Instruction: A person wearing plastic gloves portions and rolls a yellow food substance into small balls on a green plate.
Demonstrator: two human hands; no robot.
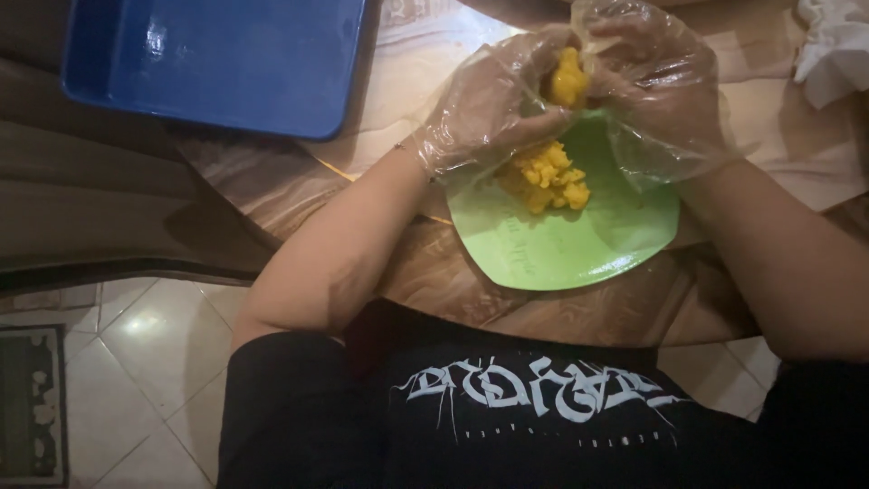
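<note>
Left hand and right hand, both in loose clear plastic gloves, pressed together around a lump of crumbly yellow food, just above the shiny green plastic plate. More yellow crumbs heaped on that plate. Probably at risk: bits dropping past the rim onto the brown wooden table, from loose squeezing; slack glove film caught in the lump. Blue plastic tray well apart.

Clear crinkly plastic gloves, a smooth matt green plastic plate, glossy blue plastic tray, crumbly yellow mash, wood-grain table, shiny floor tiles, white cloth.
</note>
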